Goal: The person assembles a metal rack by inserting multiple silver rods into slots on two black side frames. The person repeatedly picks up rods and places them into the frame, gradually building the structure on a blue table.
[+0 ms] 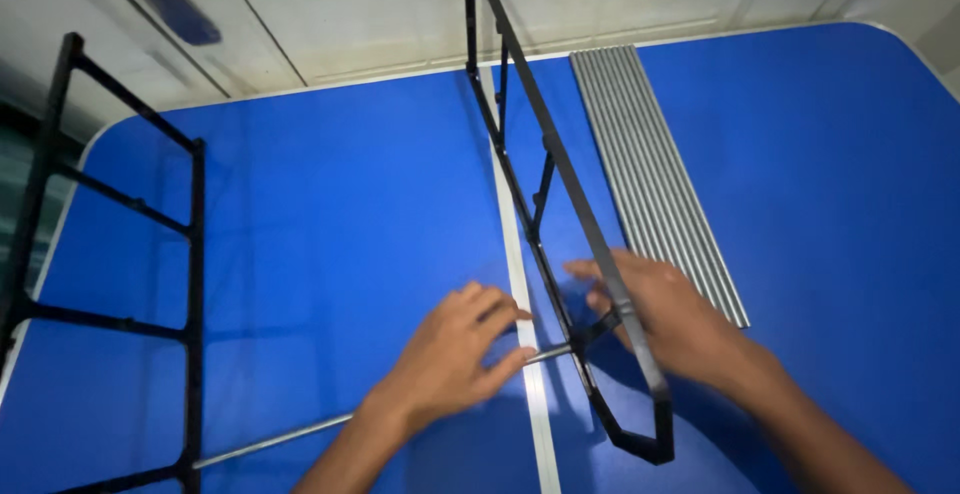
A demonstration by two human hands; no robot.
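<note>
On the blue table [330,214], left hand [450,354] grip pinching thin metal rod [280,439], right hand [670,319] grip closed on black frame [560,169] where rod meets it.

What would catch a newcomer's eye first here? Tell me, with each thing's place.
The bright blue table fills the view. At centre, the left hand pinches a thin metal rod toward a black ladder-like frame that the right hand steadies. A bundle of grey rods lies upper right.

Right hand's [672,319] fingertips probably hidden behind the black frame [560,169].
</note>
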